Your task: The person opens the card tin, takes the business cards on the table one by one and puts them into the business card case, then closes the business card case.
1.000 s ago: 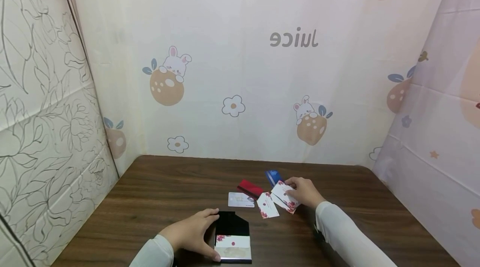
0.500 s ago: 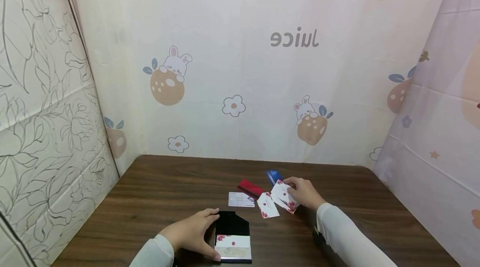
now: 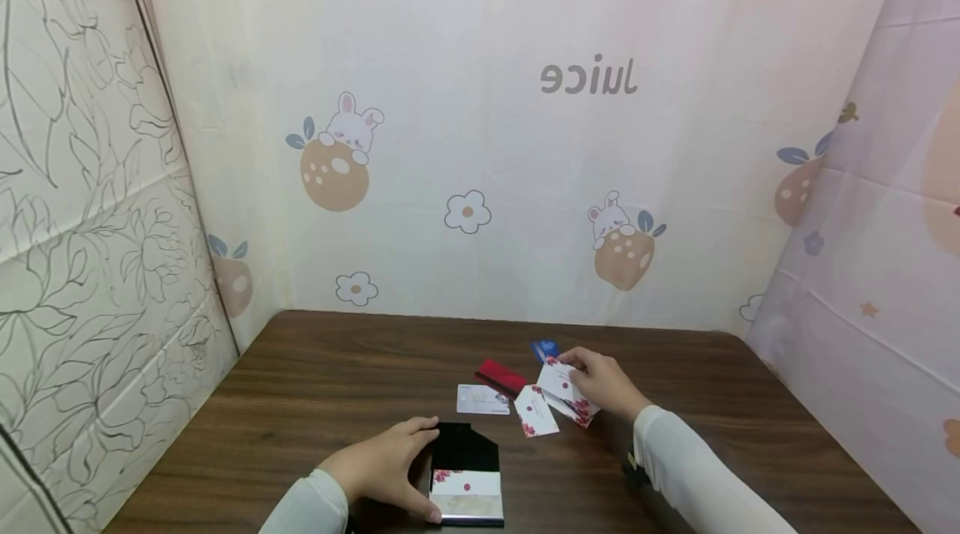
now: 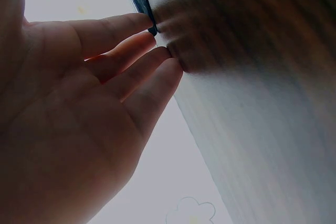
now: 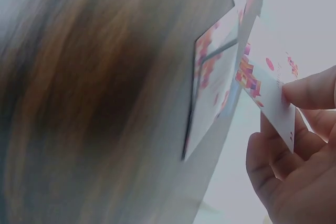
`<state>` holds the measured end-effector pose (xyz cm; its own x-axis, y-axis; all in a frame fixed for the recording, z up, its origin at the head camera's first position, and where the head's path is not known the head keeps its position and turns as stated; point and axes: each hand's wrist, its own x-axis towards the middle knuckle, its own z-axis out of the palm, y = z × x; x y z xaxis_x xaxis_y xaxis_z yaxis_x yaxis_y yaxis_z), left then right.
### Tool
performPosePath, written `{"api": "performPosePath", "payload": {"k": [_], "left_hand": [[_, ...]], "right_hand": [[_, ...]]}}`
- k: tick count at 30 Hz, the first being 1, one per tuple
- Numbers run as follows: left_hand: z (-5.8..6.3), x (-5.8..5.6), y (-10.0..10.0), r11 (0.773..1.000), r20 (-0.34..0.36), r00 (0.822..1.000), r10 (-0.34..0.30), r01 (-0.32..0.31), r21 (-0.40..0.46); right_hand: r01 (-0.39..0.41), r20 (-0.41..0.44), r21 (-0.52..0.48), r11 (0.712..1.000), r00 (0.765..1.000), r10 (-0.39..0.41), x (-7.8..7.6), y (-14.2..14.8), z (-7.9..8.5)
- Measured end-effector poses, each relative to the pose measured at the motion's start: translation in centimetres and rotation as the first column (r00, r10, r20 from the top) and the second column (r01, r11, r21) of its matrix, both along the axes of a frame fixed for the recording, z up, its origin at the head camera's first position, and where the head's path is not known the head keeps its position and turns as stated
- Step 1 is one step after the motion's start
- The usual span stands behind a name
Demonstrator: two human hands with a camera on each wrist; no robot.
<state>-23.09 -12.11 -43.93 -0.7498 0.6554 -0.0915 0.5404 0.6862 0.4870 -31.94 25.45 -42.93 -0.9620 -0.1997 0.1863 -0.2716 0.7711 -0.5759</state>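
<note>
An unfolded black card case [image 3: 467, 449] lies at the front of the table, white flower-printed cards [image 3: 468, 484] in its metal tray. My left hand [image 3: 387, 467] holds the case along its left side, thumb at the near corner and a fingertip at the flap's far corner. In the left wrist view the fingers [image 4: 142, 85] reach down to the case's dark edge and the table. With my right hand [image 3: 606, 382] I pinch a white floral business card [image 5: 268, 72] between thumb and fingers. It is lifted and tilted over more such cards [image 5: 215, 87] on the table.
Left of the floral cards lie a pale silvery card [image 3: 482, 399] and a red card [image 3: 501, 376]. A blue card [image 3: 545, 349] is behind them, partly covered. One floral card [image 3: 536, 411] lies nearer the case. A patterned curtain [image 3: 465, 142] stands behind the wooden table [image 3: 337, 376].
My right hand has raised the pinched floral card slightly off the others and shifted it a little to the left, covering more of the blue card. The left hand and the case stay put.
</note>
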Motion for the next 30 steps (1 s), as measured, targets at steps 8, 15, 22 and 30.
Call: {"api": "performPosePath", "payload": {"k": [8, 15, 22, 30], "left_hand": [[-0.1, -0.1, 0.0, 1.0, -0.012, 1.0, -0.003, 0.003, -0.005], [0.1, 0.0, 0.0, 1.0, -0.011, 1.0, 0.002, -0.002, -0.004], [0.0, -0.1, 0.2, 1.0, -0.005, 1.0, 0.004, -0.004, -0.007], [0.0, 0.0, 0.2, 1.0, -0.004, 1.0, 0.009, -0.009, -0.009]], "right_hand": [[-0.088, 0.009, -0.035, 0.996, 0.996, 0.088, 0.5, -1.9, 0.8], [-0.223, 0.019, -0.051, 0.973, 0.974, 0.225, 2.0, -4.4, 1.7], [-0.339, 0.045, -0.049, 0.94, 0.939, 0.341, 3.6, -6.9, 2.2], [-0.436, 0.092, -0.091, 0.896, 0.892, 0.443, 5.2, -9.2, 2.0]]}}
